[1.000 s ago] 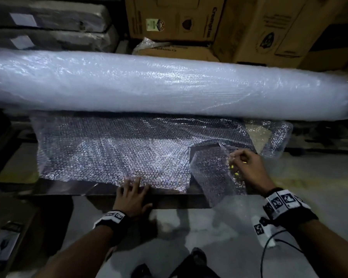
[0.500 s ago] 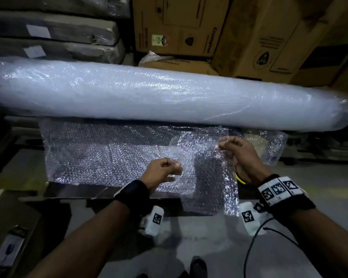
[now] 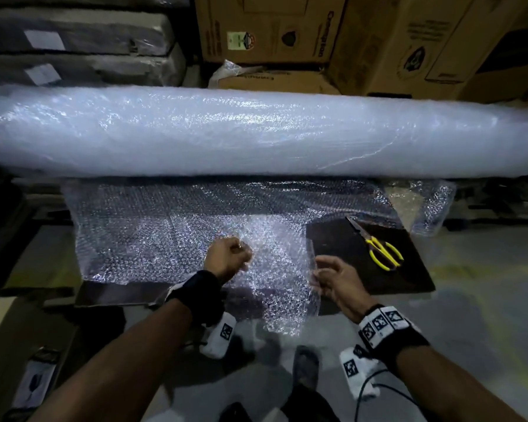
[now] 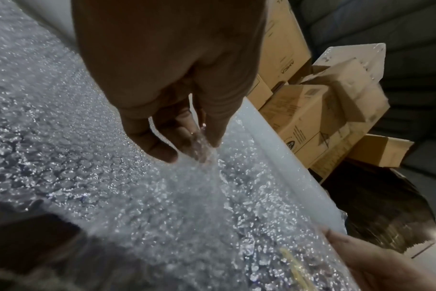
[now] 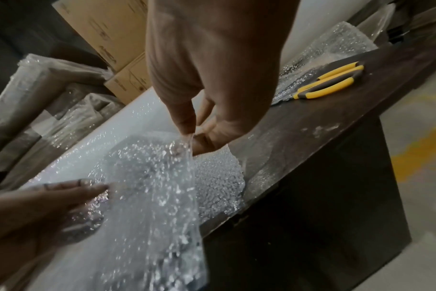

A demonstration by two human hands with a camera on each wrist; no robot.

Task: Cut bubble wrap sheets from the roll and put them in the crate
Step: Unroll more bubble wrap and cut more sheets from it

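A long white bubble wrap roll [image 3: 256, 132] lies across the back, its unrolled end [image 3: 141, 236] spread over a dark table [image 3: 409, 278]. A cut bubble wrap sheet [image 3: 278, 269] hangs between my hands above the table's front edge. My left hand [image 3: 229, 257] pinches its upper left corner, fingers curled [image 4: 187, 141]. My right hand [image 3: 326, 275] pinches its right edge between thumb and fingers [image 5: 192, 137]. Yellow-handled scissors [image 3: 378, 248] lie on the bare table right of the sheet, also in the right wrist view [image 5: 329, 82]. No crate shows.
Cardboard boxes [image 3: 287, 28] and wrapped grey bundles [image 3: 73, 35] are stacked behind the roll. Another cardboard box [image 3: 9, 339] stands at the lower left on the grey floor [image 3: 485, 315]. My foot [image 3: 305, 363] is below the sheet.
The left hand left the table edge and took the sheet's left corner. The right hand put the scissors down and both hands drew the cut sheet toward me, off the table.
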